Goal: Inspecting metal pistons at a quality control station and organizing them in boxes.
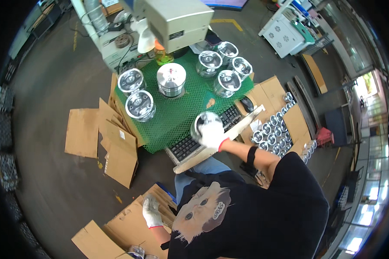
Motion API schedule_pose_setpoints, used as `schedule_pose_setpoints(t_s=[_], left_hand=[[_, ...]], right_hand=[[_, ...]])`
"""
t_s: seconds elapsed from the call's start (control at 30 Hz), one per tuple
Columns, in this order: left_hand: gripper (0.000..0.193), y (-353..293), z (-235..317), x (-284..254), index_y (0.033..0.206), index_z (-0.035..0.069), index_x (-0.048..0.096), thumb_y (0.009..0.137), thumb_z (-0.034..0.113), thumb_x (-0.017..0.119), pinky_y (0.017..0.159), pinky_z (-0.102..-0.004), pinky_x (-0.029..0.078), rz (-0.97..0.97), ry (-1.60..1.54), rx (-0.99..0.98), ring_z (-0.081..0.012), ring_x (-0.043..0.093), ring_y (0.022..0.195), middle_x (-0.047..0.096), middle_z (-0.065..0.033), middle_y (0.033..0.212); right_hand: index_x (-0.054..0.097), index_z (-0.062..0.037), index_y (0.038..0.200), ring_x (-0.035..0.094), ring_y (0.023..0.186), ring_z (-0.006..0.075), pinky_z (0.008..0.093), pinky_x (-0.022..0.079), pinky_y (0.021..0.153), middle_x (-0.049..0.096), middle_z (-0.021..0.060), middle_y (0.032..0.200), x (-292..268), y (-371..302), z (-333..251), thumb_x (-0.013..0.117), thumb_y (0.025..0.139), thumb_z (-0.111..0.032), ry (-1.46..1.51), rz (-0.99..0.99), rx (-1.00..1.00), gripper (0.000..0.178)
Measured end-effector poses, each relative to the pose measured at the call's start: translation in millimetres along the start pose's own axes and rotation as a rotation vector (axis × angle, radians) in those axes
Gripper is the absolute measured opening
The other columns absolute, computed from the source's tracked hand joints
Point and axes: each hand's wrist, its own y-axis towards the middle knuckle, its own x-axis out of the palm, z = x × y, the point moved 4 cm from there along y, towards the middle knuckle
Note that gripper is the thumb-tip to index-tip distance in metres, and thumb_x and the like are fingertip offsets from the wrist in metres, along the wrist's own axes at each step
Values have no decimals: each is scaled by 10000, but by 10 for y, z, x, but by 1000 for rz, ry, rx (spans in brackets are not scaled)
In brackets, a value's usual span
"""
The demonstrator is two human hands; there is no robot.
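Observation:
My right hand (213,134), in a white knit glove, is closed on a shiny metal piston (199,125) above the keyboard (187,147). The glove covers much of this piston. My left hand (151,212), also gloved, is low at my left side over an open cardboard box (127,224); its fingers look loosely stretched, with nothing visible in them. On the green mesh mat (177,113) stand two pistons (140,105) at the left, one with its flat top up (171,79) in the middle, and several more (227,83) at the right.
A beige box-shaped machine (179,28) overhangs the table's far side. A black mouse (247,104) lies right of the keyboard. Several pistons fill an open carton (270,93) to the right. Folded cardboard (121,151) leans at the table's left. Pistons (136,251) lie in the lower-left box.

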Motion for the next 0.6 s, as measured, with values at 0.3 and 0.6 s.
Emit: schedule_pose_setpoints(t_s=[0.3, 0.6], left_hand=[[624, -291, 836, 1392, 1236, -5, 489, 911, 527, 446, 905, -365, 452, -228, -491, -164, -244, 580, 991, 587, -145, 1124], [597, -390, 1516, 1641, 1259, 7, 495, 841, 410, 633, 967, -420, 443, -502, -865, 304, -278, 572, 1053, 589, -151, 1165]], right_hand=[[639, -28, 995, 639, 755, 255, 353, 492, 716, 666, 149, 841, -440, -473, -2030, 668, 688, -196, 835, -748, -742, 351], [595, 52, 1131, 608, 871, 121, 275, 478, 799, 667, 109, 950, -651, 285, -1609, 565, 844, -194, 1169, -537, -309, 379]])
